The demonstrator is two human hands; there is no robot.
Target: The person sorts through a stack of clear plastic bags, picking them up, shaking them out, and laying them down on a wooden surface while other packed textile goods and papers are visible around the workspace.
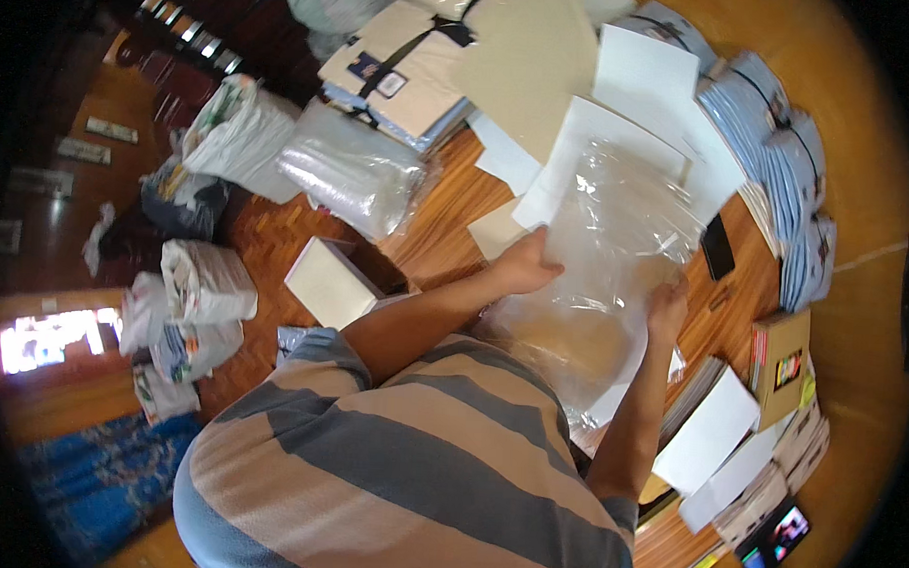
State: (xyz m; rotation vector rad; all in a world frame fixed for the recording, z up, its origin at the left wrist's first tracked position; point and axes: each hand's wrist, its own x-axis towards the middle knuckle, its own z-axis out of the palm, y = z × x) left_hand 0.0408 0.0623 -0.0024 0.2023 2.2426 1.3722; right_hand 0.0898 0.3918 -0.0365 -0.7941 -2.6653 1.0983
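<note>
A large clear plastic bag (616, 235) is stretched between my two hands above the wooden table. My left hand (527, 264) closes on its left edge, thumb on top. At its right edge my right hand (666, 307) grips the film, with some fingers hidden behind it. The bag looks flat and see-through, with shiny creases near its far end. Under and beyond it lie white sheets (647, 75) and a large beige sheet (527, 71). A bundle of clear plastic bags (353, 170) rests at the table's left edge.
Strapped beige folded garments (407, 62) sit at the far left of the table. Light blue folded garments (746, 99) line the right side, near a black phone (718, 248). Books and folders (780, 365) stand nearer right. An open white box (329, 280) and filled white bags (209, 280) are left.
</note>
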